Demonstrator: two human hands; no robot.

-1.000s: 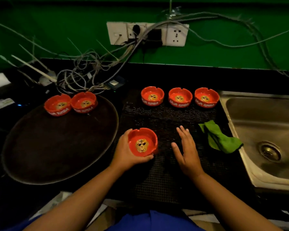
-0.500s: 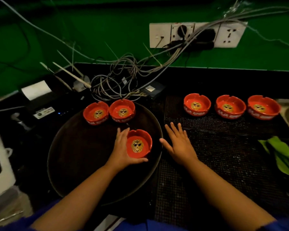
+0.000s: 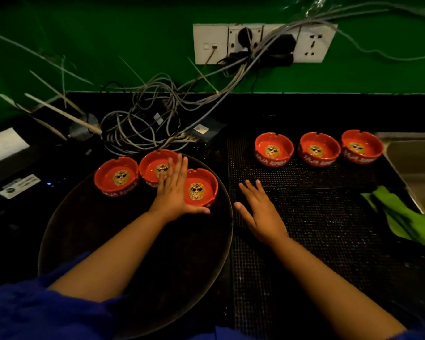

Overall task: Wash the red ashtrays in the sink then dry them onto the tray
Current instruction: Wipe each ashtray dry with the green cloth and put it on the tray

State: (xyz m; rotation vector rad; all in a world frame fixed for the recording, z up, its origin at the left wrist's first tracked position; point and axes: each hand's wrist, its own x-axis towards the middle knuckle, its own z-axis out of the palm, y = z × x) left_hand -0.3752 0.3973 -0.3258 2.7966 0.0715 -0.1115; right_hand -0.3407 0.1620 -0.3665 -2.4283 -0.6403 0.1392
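Head view is showing the third ashtray (image 3: 201,190) now sitting on the tray (image 3: 108,241) beside two others (image 3: 117,176), carried over from the mat (image 3: 317,217) a moment ago. The left hand (image 3: 174,192) is lying straight-fingered against it, seemingly releasing; the right hand (image 3: 260,214) is resting spread flat on the mat. Three more ashtrays (image 3: 319,149) are waiting there.

White "RAJA RIMBA" lettering runs along the outer wall of the left ashtray (image 3: 273,148) on the mat (image 3: 329,217). It shows again, clipped by the curve, on the middle ashtray (image 3: 319,148) and the right ashtray (image 3: 361,146). Same words on the far-left ashtray (image 3: 117,176) on the tray (image 3: 84,229), while the white label (image 3: 20,189) at far left is too small to read.
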